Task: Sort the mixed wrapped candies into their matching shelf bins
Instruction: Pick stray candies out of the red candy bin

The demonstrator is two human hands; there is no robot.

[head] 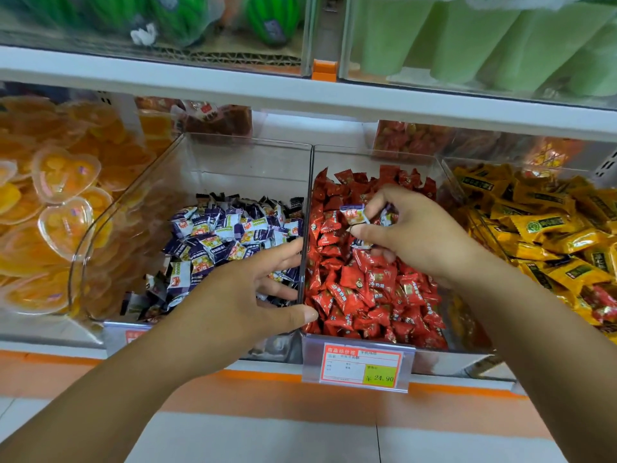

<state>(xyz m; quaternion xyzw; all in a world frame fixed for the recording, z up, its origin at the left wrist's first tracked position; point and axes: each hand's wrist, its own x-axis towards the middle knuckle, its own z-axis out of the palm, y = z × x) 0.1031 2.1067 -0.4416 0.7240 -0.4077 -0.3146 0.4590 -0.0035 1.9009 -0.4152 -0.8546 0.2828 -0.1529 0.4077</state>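
where red candies (360, 289) lie, right hand (414, 235) pinches purple candies (354, 215) (several).

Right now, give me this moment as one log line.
right hand: pinches purple-white candies over red-candy bin | left hand: straddles bin divider | likely next: purple-candy bin

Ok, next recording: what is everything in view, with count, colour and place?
purple candies: many, purple and white, centre-left bin
red candies: many, red, centre-right bin
stray candies: at least two, purple and white, pinched above red candies
yellow candies: many, yellow, right bin
jelly cups: many, orange, left bin
price tag: one, red and yellow, front of red candies' bin
green packs: several, pale green, upper shelf right
left hand: one, fingers spread, across the wall between purple and red candies
right hand: one, above red candies, pinching stray candies
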